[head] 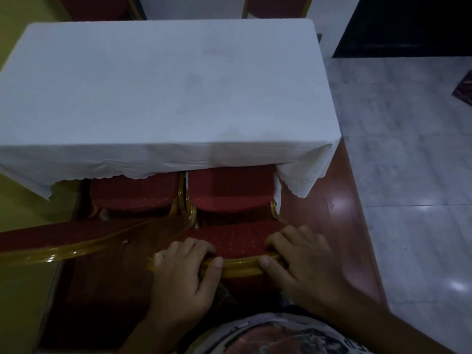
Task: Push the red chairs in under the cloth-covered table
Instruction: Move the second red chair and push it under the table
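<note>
While its seat lies partly under the tablecloth (163, 98) at the near edge, the right red chair (229, 190) is gripped. Its gold backrest rail (240, 265) is clamped by the left hand (184, 274) and right hand (298, 261).

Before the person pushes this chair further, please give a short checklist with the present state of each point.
1. Left hand holds gold backrest rail of the right red padded chair: ok.
2. Right hand holds the same rail: ok.
3. Its seat partly under the white cloth-covered table: ok.
4. White cloth hem clear of the seat: cannot tell.
5. Gap to the left red chair: cannot tell.
</note>
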`<state>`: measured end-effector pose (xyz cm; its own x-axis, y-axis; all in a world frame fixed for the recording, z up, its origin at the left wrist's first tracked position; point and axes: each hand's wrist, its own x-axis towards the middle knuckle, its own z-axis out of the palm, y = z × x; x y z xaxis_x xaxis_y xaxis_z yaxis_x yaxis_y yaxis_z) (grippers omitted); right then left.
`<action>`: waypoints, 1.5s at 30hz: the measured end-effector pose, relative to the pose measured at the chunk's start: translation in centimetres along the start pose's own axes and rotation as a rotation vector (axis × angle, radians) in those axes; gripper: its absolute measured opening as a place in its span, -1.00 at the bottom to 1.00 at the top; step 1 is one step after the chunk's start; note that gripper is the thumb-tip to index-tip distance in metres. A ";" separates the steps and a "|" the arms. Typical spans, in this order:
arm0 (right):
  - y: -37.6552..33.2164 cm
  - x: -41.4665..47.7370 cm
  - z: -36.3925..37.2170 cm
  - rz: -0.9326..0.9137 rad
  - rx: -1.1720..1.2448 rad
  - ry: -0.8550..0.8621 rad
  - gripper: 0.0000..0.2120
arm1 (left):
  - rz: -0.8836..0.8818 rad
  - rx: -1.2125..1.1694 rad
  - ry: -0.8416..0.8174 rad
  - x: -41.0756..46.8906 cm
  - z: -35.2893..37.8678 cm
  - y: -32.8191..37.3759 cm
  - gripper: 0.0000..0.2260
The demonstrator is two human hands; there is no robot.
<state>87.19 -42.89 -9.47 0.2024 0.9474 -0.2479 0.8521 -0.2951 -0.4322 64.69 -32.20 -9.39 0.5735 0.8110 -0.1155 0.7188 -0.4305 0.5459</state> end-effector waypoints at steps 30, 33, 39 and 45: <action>40.1 12.6 -32.3 0.253 -0.198 0.294 -0.32 | 0.038 0.119 0.122 37.4 14.8 38.5 -0.32; 42.3 18.7 -35.1 0.249 -0.232 0.271 -0.32 | -0.011 0.097 0.111 44.2 15.2 39.3 -0.31; 45.1 30.2 -41.7 0.210 -0.242 0.242 -0.35 | -0.065 0.105 0.100 57.3 13.3 41.4 -0.28; 48.6 41.5 -46.7 0.148 -0.221 0.242 -0.35 | -0.128 0.076 0.123 68.6 11.7 42.7 -0.29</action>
<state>159.56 -12.18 -0.30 0.4173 0.9061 -0.0698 0.8834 -0.4225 -0.2030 139.38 0.43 -3.72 0.4266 0.9013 -0.0756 0.8130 -0.3455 0.4687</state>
